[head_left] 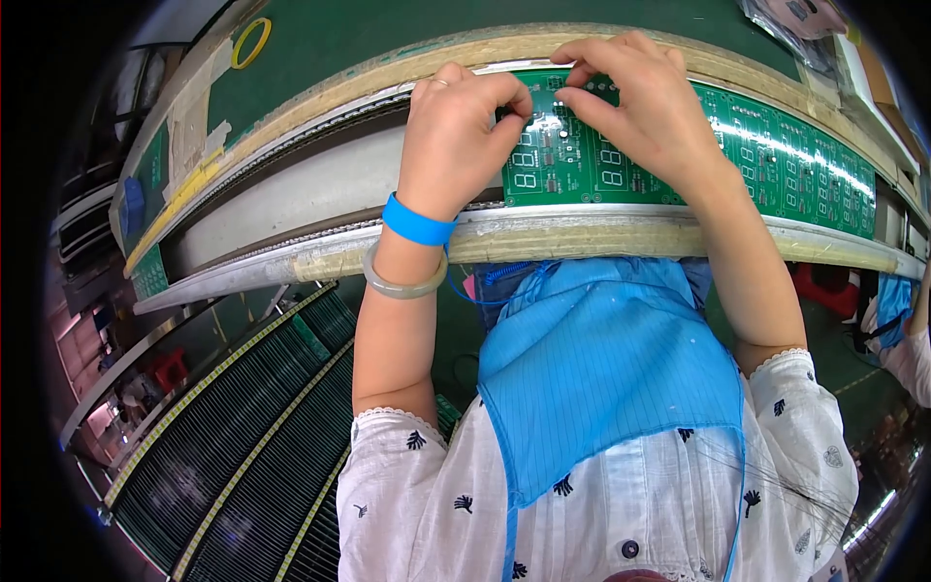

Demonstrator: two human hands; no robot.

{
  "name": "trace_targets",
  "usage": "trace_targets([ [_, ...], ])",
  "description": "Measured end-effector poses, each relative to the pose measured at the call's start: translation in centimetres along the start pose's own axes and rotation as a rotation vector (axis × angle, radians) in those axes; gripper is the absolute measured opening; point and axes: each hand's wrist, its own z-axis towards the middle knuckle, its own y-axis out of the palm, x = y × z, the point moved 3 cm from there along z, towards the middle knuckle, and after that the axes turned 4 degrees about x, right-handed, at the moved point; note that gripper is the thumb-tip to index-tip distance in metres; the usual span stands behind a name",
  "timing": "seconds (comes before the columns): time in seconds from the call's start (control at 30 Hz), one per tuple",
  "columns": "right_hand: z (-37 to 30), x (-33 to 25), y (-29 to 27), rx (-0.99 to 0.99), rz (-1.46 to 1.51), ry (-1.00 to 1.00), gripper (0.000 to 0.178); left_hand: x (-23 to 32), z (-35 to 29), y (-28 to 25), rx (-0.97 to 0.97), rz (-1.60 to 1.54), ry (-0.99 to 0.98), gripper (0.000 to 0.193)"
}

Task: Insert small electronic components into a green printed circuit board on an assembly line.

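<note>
A green printed circuit board (558,186) with white digit-shaped outlines and small components lies between two rails, in a row with more green boards (824,179) on its right. My left hand (461,131) is over its left end, fingers curled, thumb and index finger drawn together at the board; whatever is between their tips is too small to make out. Above the same board, my right hand (645,112) has its thumb and index finger spread apart, with nothing visible between them. A blue wrist strap (419,223) and a pale bangle (405,285) are on my left arm.
The near rail (330,257) runs between my body and the boards. Racks of closely stacked boards (238,417) stand at lower left. A yellow ring (251,44) lies on the green surface beyond the far rail. Another person's arm (916,339) shows at the right edge.
</note>
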Motion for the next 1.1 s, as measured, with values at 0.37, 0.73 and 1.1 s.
trace_targets([
  [0.37,6.9,5.3,-8.4,0.110,-0.076,0.136,0.015,2.6,6.7,-1.5,0.194,0.035,0.171,0.017],
  [0.73,12.0,10.1,-4.1,-0.229,-0.693,0.045,0.021,1.5,19.9,5.6,0.085,0.529,0.023,0.017],
  [1.1,11.3,10.3,-4.1,0.053,-0.604,0.087,0.015,1.6,20.1,5.9,0.086,0.446,-0.027,0.017],
])
